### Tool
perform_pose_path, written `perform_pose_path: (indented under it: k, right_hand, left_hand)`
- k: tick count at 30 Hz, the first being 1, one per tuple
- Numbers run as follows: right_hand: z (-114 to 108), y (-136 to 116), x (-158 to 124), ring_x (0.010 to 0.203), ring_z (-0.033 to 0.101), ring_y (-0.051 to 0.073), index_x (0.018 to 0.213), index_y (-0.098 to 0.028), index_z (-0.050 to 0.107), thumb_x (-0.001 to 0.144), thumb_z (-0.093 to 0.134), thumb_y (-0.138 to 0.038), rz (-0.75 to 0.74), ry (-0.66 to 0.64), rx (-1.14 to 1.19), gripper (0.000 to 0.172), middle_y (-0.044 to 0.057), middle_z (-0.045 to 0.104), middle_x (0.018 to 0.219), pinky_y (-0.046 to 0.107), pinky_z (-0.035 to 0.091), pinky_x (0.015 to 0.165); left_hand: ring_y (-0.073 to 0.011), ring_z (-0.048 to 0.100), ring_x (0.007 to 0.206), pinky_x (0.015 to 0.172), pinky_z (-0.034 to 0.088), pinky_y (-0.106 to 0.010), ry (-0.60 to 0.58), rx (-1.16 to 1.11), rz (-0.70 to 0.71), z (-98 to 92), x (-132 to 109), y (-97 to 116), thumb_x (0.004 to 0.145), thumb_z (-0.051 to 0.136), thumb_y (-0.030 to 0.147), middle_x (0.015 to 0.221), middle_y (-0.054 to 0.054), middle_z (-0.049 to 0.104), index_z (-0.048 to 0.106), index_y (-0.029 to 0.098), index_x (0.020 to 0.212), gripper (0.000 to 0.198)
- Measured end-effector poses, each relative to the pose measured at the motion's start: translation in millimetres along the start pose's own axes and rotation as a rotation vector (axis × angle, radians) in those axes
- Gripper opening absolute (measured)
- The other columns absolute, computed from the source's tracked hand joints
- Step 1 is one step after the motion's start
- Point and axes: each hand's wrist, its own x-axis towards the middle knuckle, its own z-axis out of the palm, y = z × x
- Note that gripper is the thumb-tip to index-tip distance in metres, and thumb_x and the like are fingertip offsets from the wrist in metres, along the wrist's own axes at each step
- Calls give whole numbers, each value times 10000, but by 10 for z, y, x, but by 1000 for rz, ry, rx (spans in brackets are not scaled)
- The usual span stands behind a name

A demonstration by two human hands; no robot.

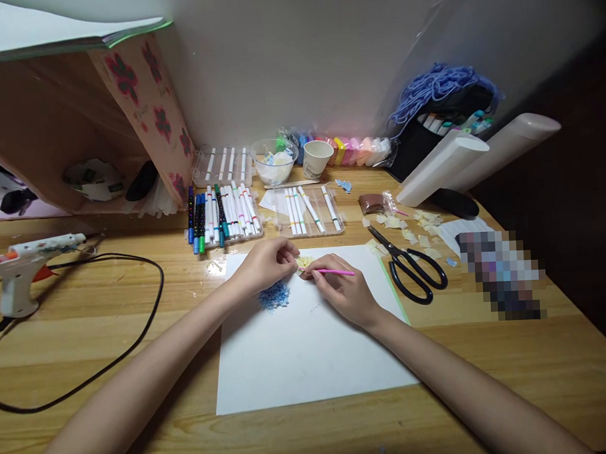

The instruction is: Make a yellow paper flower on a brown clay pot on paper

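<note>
My left hand (270,263) is pinched, its fingertips meeting a pale bit near the tip of a thin pink stick; what it holds is too small to make out. The pink stick (335,272) is gripped in my right hand (346,295), lying nearly level with its tip toward my left fingers. Both hands are over a large white sheet of paper (308,354). A cluster of tiny blue pieces (274,295) sits on the sheet just below my left hand. Behind the fingertips shows a yellow cluster (305,261), partly hidden by my hands.
Black-handled scissors (410,262) lie right of the sheet, near scattered pale yellow paper scraps (408,236). Markers (232,210) in cases, a clear bowl (274,162) and a paper cup (317,158) stand behind. At left are a glue gun (21,273) and its looping cord (158,300).
</note>
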Motion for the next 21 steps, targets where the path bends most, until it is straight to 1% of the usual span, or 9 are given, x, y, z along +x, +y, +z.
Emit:
perform_pose_path:
  k: [5,9,14,18,21]
  right_hand:
    - [2,-5,20,823,577,177,912,-215,596,884,478,-151,-5,-27,-38,137,35,641,837,329,454,760]
    - [1,-18,17,827,583,173,914,-212,592,893,472,-161,27,-11,-30,131,35,640,840,321,453,763]
    - [11,-13,21,832,583,170,902,-204,585,897,467,-166,36,5,-48,124,38,635,849,314,450,769]
    - [9,1,72,812,570,179,881,-202,560,902,452,-167,-28,-4,-140,116,41,635,828,318,440,755]
    - [2,-4,159,767,541,198,843,-203,539,909,436,-185,-96,-51,-266,124,51,628,798,342,428,726]
  left_hand:
    - [-142,638,668,611,489,-242,-15,-21,-23,-17,9,10,697,557,124,717,-34,667,602,141,839,150]
    - [-147,620,689,598,465,-243,8,1,-42,-54,11,39,747,568,213,757,-43,670,615,144,844,128]
    - [-133,583,627,581,452,-250,48,-37,-28,-72,28,8,843,476,307,713,-34,643,595,147,792,206]
    - [-119,563,569,538,440,-237,88,-114,-37,-45,33,-44,853,455,314,684,-23,625,570,149,795,209]
    - [-115,553,545,521,428,-229,123,-127,-15,-17,22,-78,857,445,318,667,-11,615,561,156,815,204]
